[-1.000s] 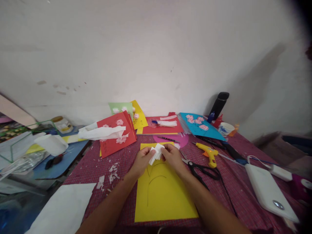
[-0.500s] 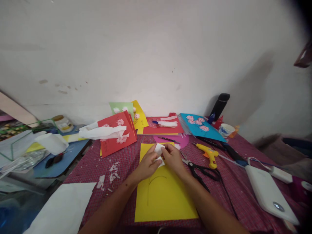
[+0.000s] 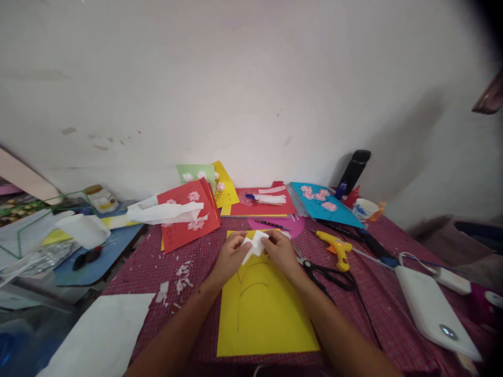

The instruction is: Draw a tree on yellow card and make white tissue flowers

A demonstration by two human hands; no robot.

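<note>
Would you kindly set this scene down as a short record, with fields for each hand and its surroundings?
Left hand: pinching a white paper piece
Right hand: pinching the same piece
Beneath: yellow sheet with thin dark lines
Right of sheet: scissors, yellow glue gun
Farther back: blue card bearing pink flowers
Table cover: checked cloth

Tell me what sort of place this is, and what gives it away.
Likely a small craft workspace, at home or in a classroom I can't tell: a cloth-covered table holding a yellow glue gun, black-handled scissors and a blue card with pink flowers.
</note>
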